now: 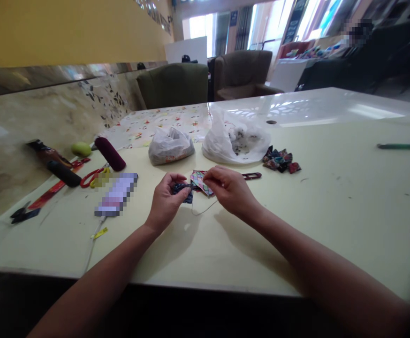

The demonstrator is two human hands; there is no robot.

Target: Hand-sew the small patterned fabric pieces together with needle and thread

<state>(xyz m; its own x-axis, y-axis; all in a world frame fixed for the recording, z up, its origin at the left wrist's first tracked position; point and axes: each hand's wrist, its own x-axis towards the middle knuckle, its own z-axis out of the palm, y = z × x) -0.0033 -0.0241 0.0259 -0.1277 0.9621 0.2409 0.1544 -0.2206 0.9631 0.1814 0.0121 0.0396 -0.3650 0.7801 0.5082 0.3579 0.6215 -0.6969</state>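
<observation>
My left hand (168, 197) is closed around a small dark blue folded fabric piece (183, 189) just above the pale yellow table (331, 211). My right hand (228, 188) pinches a colourful patterned fabric piece (200, 180) that touches the blue one. A thin thread (201, 211) loops down from between the hands onto the table. Both hands sit close together at the table's middle.
Two white plastic bags (170, 146) (235, 138) and a pile of folded fabric pieces (280, 160) lie behind the hands. Red-handled scissors (91, 177), a maroon roll (110, 153), a black cylinder (63, 173) and a phone (117, 193) sit left. A green pen (397, 146) lies far right. Armchairs stand beyond.
</observation>
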